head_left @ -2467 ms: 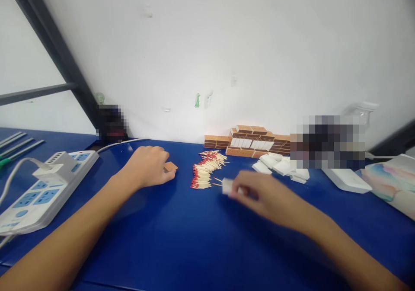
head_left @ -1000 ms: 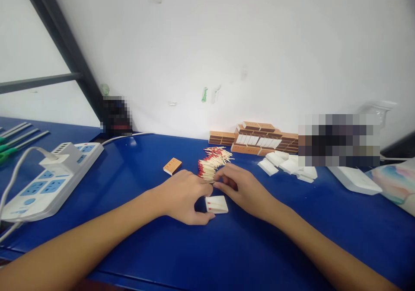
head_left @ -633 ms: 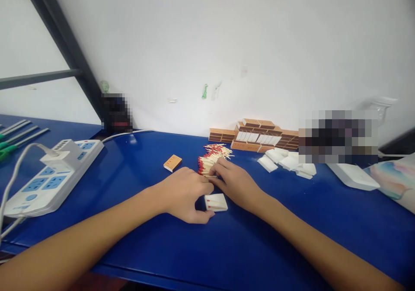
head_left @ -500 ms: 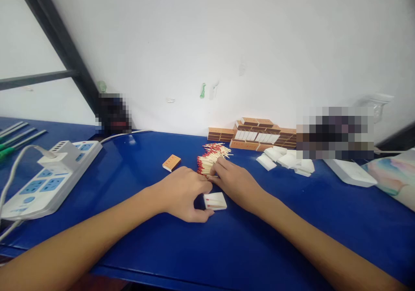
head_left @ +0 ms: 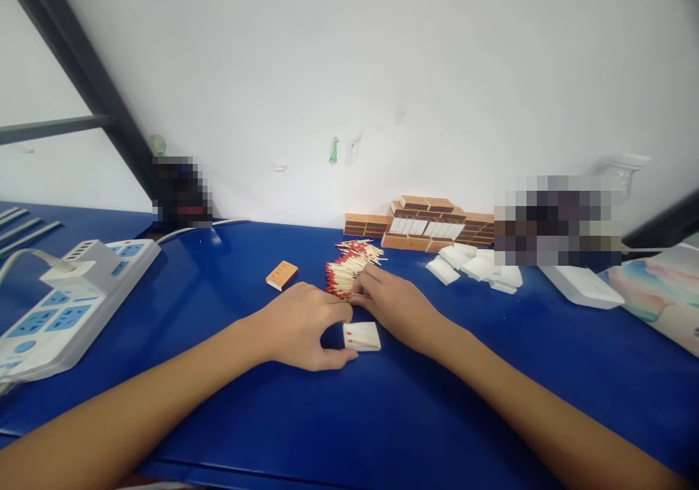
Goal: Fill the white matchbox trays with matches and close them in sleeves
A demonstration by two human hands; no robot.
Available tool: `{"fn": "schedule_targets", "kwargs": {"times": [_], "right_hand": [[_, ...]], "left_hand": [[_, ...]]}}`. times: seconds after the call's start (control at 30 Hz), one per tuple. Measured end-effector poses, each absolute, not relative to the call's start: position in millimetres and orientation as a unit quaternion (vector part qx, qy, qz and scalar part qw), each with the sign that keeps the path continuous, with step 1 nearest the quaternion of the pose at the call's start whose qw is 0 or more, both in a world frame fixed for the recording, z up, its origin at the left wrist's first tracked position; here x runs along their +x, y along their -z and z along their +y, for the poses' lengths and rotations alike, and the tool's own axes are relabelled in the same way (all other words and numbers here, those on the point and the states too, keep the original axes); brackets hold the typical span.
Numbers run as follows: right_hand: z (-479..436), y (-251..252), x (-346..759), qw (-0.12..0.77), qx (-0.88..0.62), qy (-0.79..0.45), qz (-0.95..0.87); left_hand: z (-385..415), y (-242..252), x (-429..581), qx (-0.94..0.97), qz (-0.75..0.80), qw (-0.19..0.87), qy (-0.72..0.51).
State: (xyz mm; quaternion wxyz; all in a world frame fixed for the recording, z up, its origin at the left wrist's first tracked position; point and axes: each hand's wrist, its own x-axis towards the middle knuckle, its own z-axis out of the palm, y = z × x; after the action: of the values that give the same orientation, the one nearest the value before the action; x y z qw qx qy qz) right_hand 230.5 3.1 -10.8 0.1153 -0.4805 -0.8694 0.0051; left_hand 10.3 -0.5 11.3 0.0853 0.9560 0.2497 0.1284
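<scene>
Blue table (head_left: 426,417), matches (head_left: 341,279) at right hand (head_left: 397,304)

Soft light brightens the wall (head_left: 273,82), dimming upper right; the matches (head_left: 343,279) seem slightly blurred.

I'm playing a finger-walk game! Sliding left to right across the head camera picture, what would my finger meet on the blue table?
Power strip → orange matchbox → pile of loose matches → heap of white trays → bigger white block.

two matches (head_left: 364,343) in tray (head_left: 361,327), match pile (head_left: 339,282) behind, matchbox (head_left: 282,274) at left, stacked boxes (head_left: 419,226) by wall (head_left: 349,82)
</scene>
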Motion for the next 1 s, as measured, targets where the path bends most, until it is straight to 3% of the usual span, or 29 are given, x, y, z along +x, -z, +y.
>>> {"fn": "schedule_targets", "kwargs": {"times": [0.43,1.0], "right_hand": [[11,7,263,0.21,-0.472,-0.012,-0.856],[-16,-21,267,0.17,-0.483,-0.143,-0.847]], "left_hand": [[7,-7,12,0.915,0.343,0.149,-0.154],[-1,12,23,0.872,0.398,0.192,-0.211]]}}
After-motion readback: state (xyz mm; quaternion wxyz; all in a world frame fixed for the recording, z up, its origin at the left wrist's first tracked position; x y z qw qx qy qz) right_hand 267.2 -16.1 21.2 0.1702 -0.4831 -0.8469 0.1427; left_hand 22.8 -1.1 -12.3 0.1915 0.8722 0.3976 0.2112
